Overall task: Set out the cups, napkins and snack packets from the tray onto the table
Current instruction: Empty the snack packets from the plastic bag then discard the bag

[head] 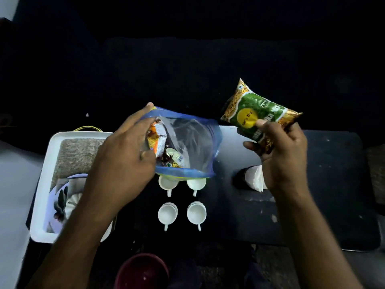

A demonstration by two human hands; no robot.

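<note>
The right hand has its grip closed on a green snack packet, raised over the table. The left hand pinches a clear zip bag of packets above four white cups beside the tray at the left edge.

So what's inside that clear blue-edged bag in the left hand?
Through the clear bag, at least two snack packets show: an orange and white one and a darker one below it. The left hand covers that end, so any more there are hidden.
</note>
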